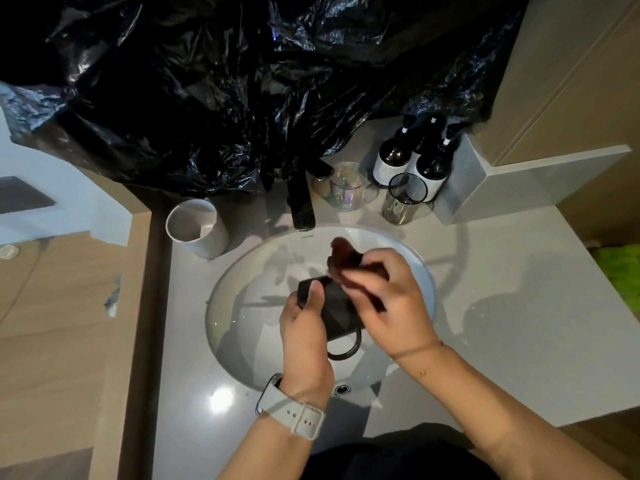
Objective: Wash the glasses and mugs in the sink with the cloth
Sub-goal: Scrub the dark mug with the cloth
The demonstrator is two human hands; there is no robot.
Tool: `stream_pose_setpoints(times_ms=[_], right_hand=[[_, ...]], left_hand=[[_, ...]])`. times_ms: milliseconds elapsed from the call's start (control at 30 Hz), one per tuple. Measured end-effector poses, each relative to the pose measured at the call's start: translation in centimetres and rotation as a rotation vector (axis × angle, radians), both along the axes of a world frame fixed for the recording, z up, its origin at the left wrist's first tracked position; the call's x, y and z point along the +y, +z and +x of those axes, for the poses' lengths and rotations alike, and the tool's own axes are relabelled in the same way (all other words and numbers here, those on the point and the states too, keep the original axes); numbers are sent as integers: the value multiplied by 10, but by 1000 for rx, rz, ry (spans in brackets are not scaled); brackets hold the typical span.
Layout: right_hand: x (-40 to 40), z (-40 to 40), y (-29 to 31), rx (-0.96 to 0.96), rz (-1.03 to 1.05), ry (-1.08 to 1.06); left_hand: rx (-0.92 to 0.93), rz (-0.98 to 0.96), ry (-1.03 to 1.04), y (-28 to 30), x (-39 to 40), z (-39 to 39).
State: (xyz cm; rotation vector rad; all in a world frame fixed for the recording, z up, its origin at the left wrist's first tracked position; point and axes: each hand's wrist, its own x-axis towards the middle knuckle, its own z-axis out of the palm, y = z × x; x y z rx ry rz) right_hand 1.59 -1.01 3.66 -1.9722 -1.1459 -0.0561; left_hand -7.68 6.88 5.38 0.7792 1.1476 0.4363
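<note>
Black, the mug (337, 308) lies tilted over the sink (242, 271), gripped by the left hand (304, 332). The right hand (388, 299) clutches a brown cloth (343, 254) against it. Behind the sink stand a white mug (197, 228) and two glasses (348, 185) on the table (485, 271).

A grey counter (485, 306) is carrying a round sink (242, 306) set into it. Behind the sink a black tap (302, 206) is standing. Left of the tap a white cup (199, 228) is sitting; right of it, a clear glass (348, 187), then a dark-rimmed glass (403, 199). Three dark bottles (412, 157) are standing just behind those glasses. Black plastic (207, 98) is draping down behind the tap.
</note>
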Motion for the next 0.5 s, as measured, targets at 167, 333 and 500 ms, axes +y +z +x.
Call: stream_pose_setpoints(times_ms=[167,333,500], right_hand=[[6,14,3,532,24,-210],[-12,25,6,1077,385,-416],[-11,6,18,999,188,-87]], left_hand=[[-29,-136,25,-7,-6,-16],[-65,-75,21,-16,3,-24],[-116,-100,-6,-21,-1,-25]])
